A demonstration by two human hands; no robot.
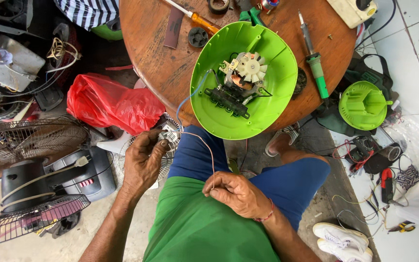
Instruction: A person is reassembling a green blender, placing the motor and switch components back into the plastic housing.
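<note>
Wires run between the person's two hands and a green appliance shell, which serves as the landmark. The left hand sits below and to the left of the shell, fingers curled around a small pale part where the wires meet. A blue wire climbs from that part up and to the right, into the shell's left side. The right hand lies directly below the shell, over the lap, pinching the lower end of a thin orange wire between thumb and forefinger. That wire's long axis runs nearly upright, then bends left toward the left hand. The left hand is the nearer one to the shell.

Inside the shell, a motor with a white fan wheel sits tilted, its long axis running from upper right to lower left. The shell rests on the near edge of a round wooden tabotop. Right of the shell lies a green-handled soldering iron, pointing away from the person. Above the shell lies an orange-handled screwdriver. Left of the shell, on the floor, is a red plastic bag.
</note>
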